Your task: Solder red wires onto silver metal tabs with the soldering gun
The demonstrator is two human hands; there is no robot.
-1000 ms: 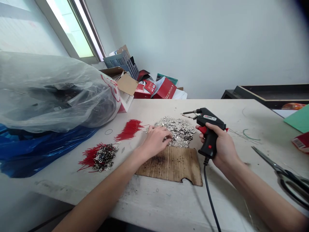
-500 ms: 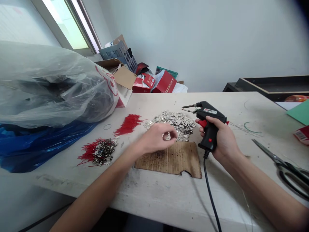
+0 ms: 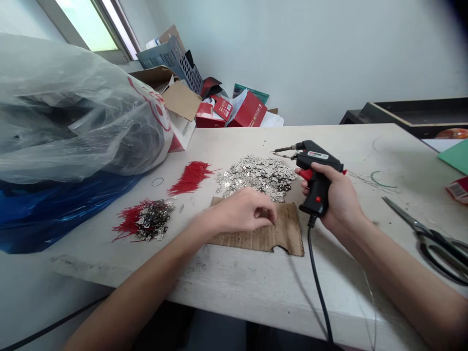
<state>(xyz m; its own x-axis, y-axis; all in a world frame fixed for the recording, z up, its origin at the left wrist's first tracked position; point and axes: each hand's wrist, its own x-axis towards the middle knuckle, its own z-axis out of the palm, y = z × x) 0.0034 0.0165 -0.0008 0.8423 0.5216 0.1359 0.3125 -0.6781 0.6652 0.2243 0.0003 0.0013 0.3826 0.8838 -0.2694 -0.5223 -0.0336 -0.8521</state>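
Note:
My right hand (image 3: 338,195) grips a black soldering gun (image 3: 317,165) by its handle, index finger near the red trigger, tip pointing left. My left hand (image 3: 252,210) is over a scorched piece of cardboard (image 3: 288,234), thumb and fingertips pinched together at its surface; whatever they hold is too small to make out. Behind the cardboard is a heap of small silvery metal tabs (image 3: 256,170). Left of that lie short red wires (image 3: 192,176) in a bundle. Nearer me, on the left, red wires with metal tabs on their ends (image 3: 148,219) form another pile.
Scissors (image 3: 420,226) lie on the white table (image 3: 256,285) at the right, near thin loose wire. A large plastic bag (image 3: 80,112) over blue plastic (image 3: 66,204) fills the left side. Red boxes (image 3: 248,109) and cartons are at the back. The gun's cord (image 3: 317,278) drops over the front edge.
My left hand has moved right and down onto the cardboard from the edge of the tab heap. My right hand still holds the soldering gun in about the same place. The view has shifted slightly.

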